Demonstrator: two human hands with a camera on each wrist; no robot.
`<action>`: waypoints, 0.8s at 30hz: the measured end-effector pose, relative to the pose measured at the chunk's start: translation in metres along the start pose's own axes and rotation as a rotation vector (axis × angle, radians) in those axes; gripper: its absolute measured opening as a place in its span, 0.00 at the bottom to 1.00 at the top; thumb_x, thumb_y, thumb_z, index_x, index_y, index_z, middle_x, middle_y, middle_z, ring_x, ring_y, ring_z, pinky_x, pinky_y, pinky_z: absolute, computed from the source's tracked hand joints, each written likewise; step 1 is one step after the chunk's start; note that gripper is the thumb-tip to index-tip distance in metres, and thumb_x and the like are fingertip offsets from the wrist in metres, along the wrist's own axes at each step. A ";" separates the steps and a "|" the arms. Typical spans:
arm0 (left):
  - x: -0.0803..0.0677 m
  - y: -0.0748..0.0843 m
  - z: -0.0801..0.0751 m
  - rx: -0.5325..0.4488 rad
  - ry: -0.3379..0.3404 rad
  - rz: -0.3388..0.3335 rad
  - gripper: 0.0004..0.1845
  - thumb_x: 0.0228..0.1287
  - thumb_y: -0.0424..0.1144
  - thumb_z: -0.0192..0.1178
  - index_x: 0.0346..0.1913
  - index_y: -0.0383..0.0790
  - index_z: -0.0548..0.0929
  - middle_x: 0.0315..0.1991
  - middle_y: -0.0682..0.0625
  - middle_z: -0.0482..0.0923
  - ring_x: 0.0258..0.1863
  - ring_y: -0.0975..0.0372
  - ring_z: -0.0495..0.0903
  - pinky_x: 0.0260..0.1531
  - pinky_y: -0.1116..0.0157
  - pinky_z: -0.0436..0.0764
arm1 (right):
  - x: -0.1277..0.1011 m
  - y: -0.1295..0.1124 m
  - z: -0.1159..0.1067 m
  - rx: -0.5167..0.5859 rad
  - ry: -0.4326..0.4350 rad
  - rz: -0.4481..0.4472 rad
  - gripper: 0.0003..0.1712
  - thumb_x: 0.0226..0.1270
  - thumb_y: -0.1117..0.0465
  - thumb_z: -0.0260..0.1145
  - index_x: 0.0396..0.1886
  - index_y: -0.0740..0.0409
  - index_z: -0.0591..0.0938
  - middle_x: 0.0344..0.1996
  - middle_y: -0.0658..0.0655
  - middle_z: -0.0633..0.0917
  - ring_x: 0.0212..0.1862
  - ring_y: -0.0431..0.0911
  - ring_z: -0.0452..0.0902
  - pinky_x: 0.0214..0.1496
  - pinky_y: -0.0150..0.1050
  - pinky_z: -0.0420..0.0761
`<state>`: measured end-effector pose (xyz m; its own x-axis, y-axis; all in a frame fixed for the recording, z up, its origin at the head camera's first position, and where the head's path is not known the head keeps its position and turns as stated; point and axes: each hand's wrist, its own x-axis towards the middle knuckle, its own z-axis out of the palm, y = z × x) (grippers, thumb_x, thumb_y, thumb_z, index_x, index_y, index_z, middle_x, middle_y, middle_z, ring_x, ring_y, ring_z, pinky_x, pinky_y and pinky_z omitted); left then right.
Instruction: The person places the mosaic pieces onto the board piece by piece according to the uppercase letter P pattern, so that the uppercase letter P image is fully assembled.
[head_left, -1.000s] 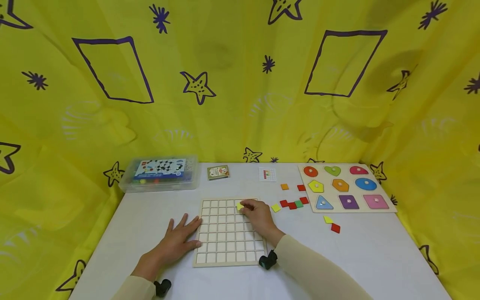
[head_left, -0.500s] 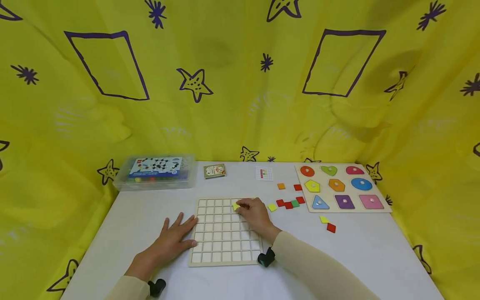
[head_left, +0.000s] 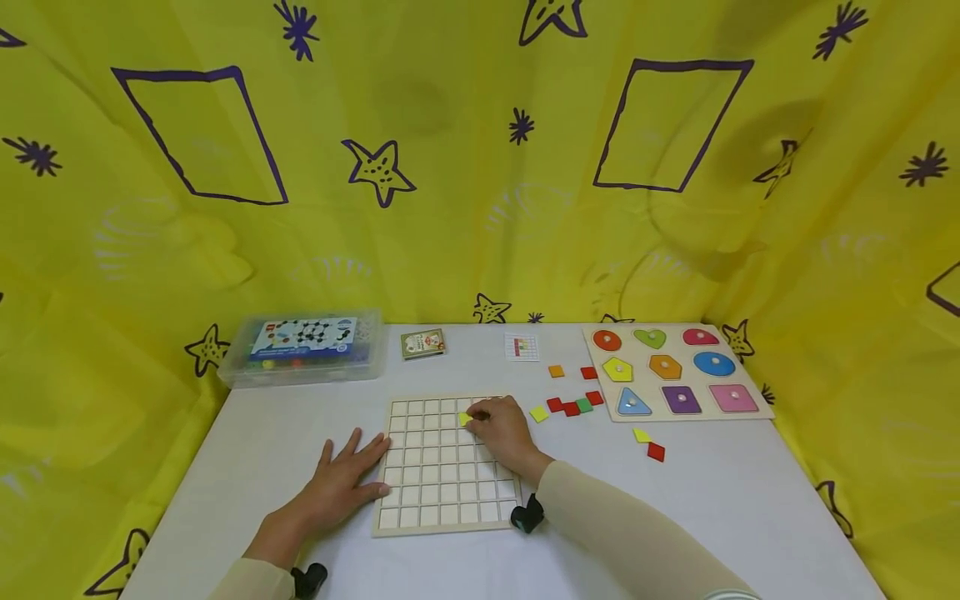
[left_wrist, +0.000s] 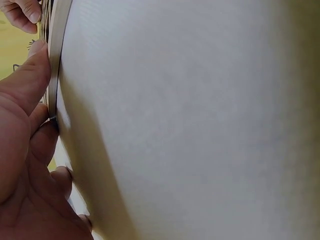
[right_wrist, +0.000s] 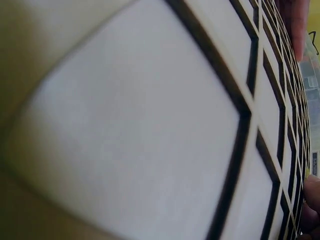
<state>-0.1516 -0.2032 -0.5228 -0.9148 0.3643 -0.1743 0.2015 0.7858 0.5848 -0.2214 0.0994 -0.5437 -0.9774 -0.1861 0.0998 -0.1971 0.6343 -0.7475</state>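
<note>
On the grid board [head_left: 438, 475], right hand [head_left: 504, 430] pinches yellow tile [head_left: 466, 418].

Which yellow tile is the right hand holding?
The yellow tile on the grid board, pinched by the right hand; the other two lie loose on the table.

The head view is bright and evenly lit, sharp, with soft shadows on the yellow patterned cloth backdrop [head_left: 465, 208] at upper right and bowed edges. Both wrist views are blurred close-ups, dim toward the corners; the white desk [left_wrist: 200, 115] fills one.
</note>
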 end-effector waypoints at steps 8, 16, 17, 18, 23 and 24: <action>0.000 0.001 0.000 0.002 -0.001 -0.017 0.42 0.71 0.55 0.67 0.82 0.42 0.66 0.83 0.44 0.60 0.85 0.38 0.41 0.78 0.31 0.27 | -0.001 -0.001 0.000 0.010 0.012 0.002 0.07 0.68 0.63 0.75 0.45 0.55 0.92 0.35 0.47 0.90 0.43 0.43 0.73 0.46 0.36 0.75; -0.001 0.002 -0.001 -0.009 -0.005 -0.026 0.42 0.70 0.54 0.67 0.81 0.42 0.66 0.82 0.43 0.60 0.85 0.38 0.40 0.78 0.31 0.26 | -0.001 -0.001 0.001 -0.006 0.003 0.019 0.07 0.69 0.63 0.75 0.45 0.55 0.91 0.37 0.47 0.90 0.44 0.44 0.74 0.50 0.39 0.77; -0.001 0.002 -0.001 -0.009 -0.005 -0.024 0.42 0.70 0.54 0.67 0.81 0.42 0.66 0.82 0.43 0.60 0.85 0.38 0.40 0.78 0.31 0.26 | -0.001 -0.001 0.001 -0.008 0.003 0.028 0.07 0.69 0.63 0.75 0.45 0.54 0.91 0.37 0.47 0.90 0.45 0.44 0.74 0.51 0.39 0.78; -0.001 0.002 -0.001 -0.009 -0.004 -0.023 0.42 0.70 0.54 0.67 0.81 0.42 0.66 0.82 0.43 0.60 0.85 0.38 0.40 0.78 0.31 0.26 | -0.001 -0.002 0.001 -0.011 0.006 0.030 0.07 0.69 0.62 0.75 0.45 0.54 0.91 0.37 0.47 0.90 0.45 0.44 0.74 0.51 0.40 0.78; -0.002 0.002 -0.001 -0.018 -0.001 -0.004 0.43 0.70 0.54 0.67 0.81 0.41 0.66 0.82 0.42 0.60 0.85 0.36 0.40 0.78 0.30 0.27 | 0.000 -0.005 0.002 -0.021 0.010 0.054 0.06 0.68 0.61 0.76 0.43 0.54 0.91 0.37 0.47 0.90 0.45 0.44 0.74 0.52 0.41 0.79; -0.002 0.002 -0.001 -0.020 0.000 0.000 0.43 0.70 0.53 0.67 0.81 0.40 0.66 0.82 0.41 0.61 0.84 0.36 0.40 0.77 0.30 0.27 | 0.000 -0.005 0.002 -0.023 0.011 0.052 0.06 0.68 0.61 0.77 0.42 0.54 0.91 0.36 0.48 0.90 0.44 0.44 0.74 0.51 0.40 0.79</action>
<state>-0.1496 -0.2033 -0.5206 -0.9149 0.3640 -0.1744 0.1942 0.7758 0.6003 -0.2198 0.0948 -0.5408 -0.9871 -0.1446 0.0682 -0.1476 0.6601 -0.7365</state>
